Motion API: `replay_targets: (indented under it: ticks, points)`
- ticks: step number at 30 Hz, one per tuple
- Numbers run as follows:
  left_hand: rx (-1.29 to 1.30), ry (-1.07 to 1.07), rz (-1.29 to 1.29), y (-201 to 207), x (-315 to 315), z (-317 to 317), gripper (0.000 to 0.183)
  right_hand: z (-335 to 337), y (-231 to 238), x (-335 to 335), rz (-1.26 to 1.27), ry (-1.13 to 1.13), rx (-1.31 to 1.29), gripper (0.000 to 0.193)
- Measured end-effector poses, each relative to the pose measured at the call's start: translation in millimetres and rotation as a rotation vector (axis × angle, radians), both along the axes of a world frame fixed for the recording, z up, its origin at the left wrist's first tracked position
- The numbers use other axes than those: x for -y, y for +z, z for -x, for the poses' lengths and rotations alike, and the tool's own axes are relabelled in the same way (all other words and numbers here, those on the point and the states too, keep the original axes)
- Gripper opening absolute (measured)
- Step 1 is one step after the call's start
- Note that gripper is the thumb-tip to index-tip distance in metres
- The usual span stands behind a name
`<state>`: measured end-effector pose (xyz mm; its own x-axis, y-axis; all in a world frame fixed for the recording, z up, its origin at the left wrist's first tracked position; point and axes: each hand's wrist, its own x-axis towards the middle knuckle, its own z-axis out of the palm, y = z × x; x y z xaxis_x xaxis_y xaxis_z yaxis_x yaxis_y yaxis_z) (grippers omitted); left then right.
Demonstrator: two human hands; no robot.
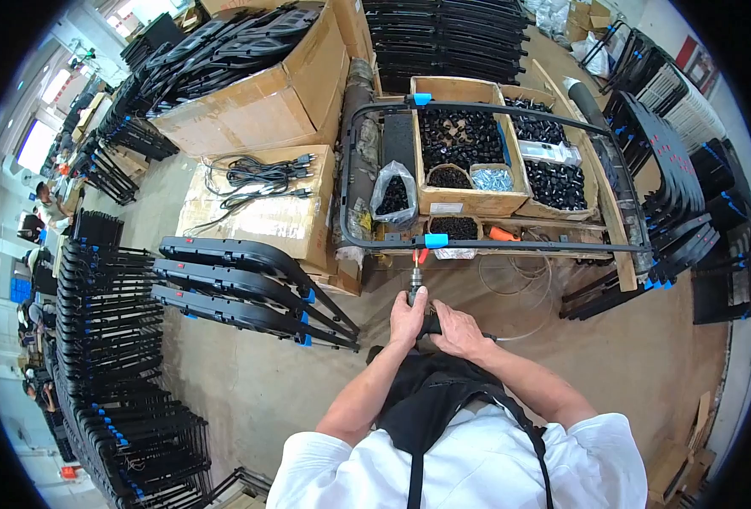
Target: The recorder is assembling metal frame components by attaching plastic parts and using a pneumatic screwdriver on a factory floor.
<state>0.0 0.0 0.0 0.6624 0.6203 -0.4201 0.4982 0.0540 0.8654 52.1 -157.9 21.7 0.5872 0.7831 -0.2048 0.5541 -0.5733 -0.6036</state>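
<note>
Both of my hands are closed around a power screwdriver in front of my body. My left hand wraps its front part, just behind the chuck. Beside it, my right hand grips the dark rear part, and a thin hose leaves on that side. The tool points away from me, and its bit reaches the near bar of a black tubular frame. Whether the bit touches the bar or a screw is too small to tell. Blue pieces sit on the frame, one blue clip close to the bit.
Under the frame, a bench carries cardboard boxes of black plastic parts and screws, plus a plastic bag of black pieces. Cables lie on a carton at left. Stacked black frames line the left; more frames stand right.
</note>
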Motion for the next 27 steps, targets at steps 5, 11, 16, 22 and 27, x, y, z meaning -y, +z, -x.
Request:
replay_targets:
  ticks: [5,11,16,22,27]
  points:
    - [0.019,0.021,0.046,-11.2,-7.5,-1.4,0.055,-1.6,6.3,-8.9,-0.012,-0.012,-0.027,0.086]
    - [-0.024,-0.023,0.033,-6.6,-5.1,-10.3,0.053,-8.6,7.9,-5.5,0.035,-0.003,0.034,0.095]
    - [-0.001,-0.015,0.032,-22.3,-8.1,-14.4,0.056,-10.7,14.9,-9.7,0.074,-0.008,0.049,0.092]
    - [-0.054,-0.039,0.006,-31.3,-12.7,-20.0,0.059,-9.9,12.1,-15.6,0.013,0.023,0.102,0.061]
    - [-0.065,-0.052,0.067,-29.3,-10.0,-16.7,0.061,-1.8,9.3,-14.9,-0.053,-0.018,0.105,0.048]
